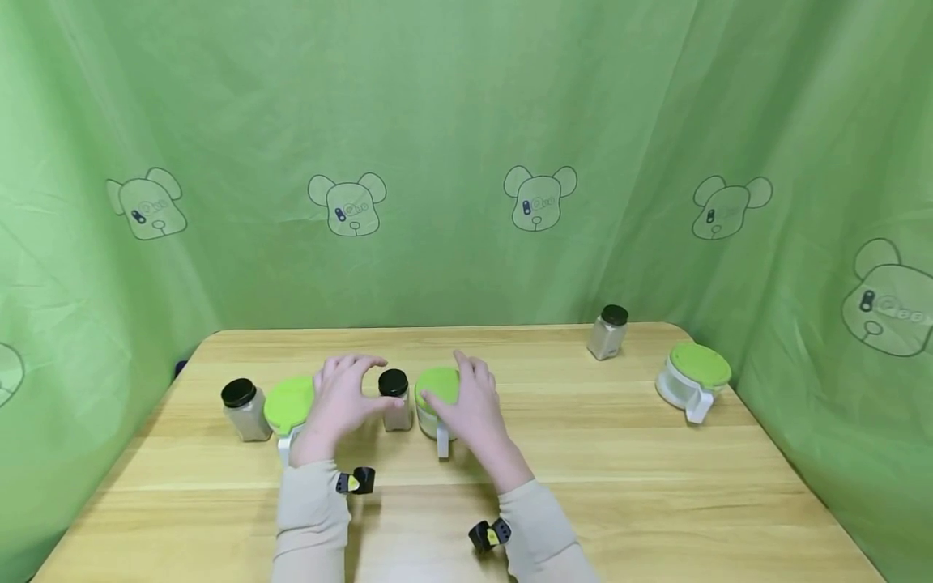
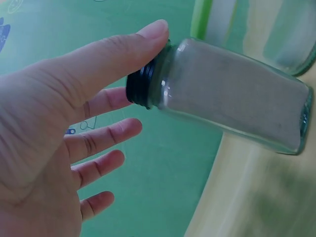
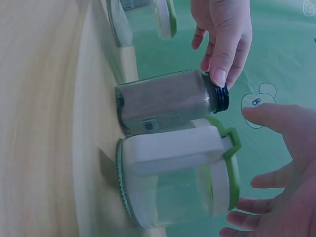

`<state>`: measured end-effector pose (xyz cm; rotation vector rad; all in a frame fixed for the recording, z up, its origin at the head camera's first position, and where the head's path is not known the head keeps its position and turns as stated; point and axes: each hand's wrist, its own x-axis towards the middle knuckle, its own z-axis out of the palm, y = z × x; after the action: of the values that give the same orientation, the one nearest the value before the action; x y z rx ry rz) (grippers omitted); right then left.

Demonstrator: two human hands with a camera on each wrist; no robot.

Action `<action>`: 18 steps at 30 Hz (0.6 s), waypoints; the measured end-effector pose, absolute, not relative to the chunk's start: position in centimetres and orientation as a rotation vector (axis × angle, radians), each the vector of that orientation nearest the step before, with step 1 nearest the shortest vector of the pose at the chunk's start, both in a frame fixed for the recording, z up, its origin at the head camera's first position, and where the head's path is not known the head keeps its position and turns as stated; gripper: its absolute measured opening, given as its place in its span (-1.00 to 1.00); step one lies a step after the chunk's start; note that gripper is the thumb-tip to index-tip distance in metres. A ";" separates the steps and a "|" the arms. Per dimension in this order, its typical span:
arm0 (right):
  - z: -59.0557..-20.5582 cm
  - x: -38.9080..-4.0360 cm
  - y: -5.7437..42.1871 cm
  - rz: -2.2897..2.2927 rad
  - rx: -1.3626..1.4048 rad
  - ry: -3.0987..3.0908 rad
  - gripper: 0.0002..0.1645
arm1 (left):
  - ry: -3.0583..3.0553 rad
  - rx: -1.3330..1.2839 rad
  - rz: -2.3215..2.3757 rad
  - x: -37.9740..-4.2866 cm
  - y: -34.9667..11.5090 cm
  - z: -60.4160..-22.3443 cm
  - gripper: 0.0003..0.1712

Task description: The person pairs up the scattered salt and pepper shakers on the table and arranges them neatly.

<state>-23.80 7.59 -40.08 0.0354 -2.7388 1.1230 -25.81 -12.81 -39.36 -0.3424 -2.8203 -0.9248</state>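
Should my spread-fingered right hand [image 1: 472, 411] nudge green-lidded round glass jug [image 3: 180, 180], black-lidded square glass jar [image 3: 163, 101] may tip; left hand [image 1: 341, 405]: pinch unclear.

Both hands [image 1: 342, 402] [image 1: 474, 407] forward, thumbs [image 2: 116, 59] turned inward, fingers [image 2: 106, 138] parted and gently curved.

Pretty bright in here, light soft & even; green curtain [image 1: 452, 97] a bit darker in folds far R. Pale glare on tabletop [image 1: 419, 563], near-mid, w/ soft shadows beside both sleeves [image 1: 312, 506]. Wrist views dimmer, bluish; tiny glints on glass jar [image 2: 232, 94], tabletop blurry.
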 end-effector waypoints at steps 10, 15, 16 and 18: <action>-39.1 -24.0 9.0 1.137 0.046 -2.641 -0.13 | -2.744 -0.396 -0.861 -25.6 -12.1 -38.4 -0.33; -39.0 -24.1 10.2 1.089 0.078 -2.639 -0.16 | -2.710 -0.426 -0.853 -25.4 -11.2 -37.9 -0.41; -39.0 -24.1 10.5 1.077 0.086 -2.640 -0.17 | -2.705 -0.437 -0.850 -25.3 -11.0 -37.8 -0.42; -39.2 -24.1 11.1 1.048 0.106 -2.642 -0.19 | -2.701 -0.461 -0.843 -25.2 -10.5 -37.7 -0.44</action>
<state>-24.14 11.14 -39.16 0.1063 -2.6419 1.0480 -25.23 -10.50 -37.68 -0.4609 -2.7006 -0.8433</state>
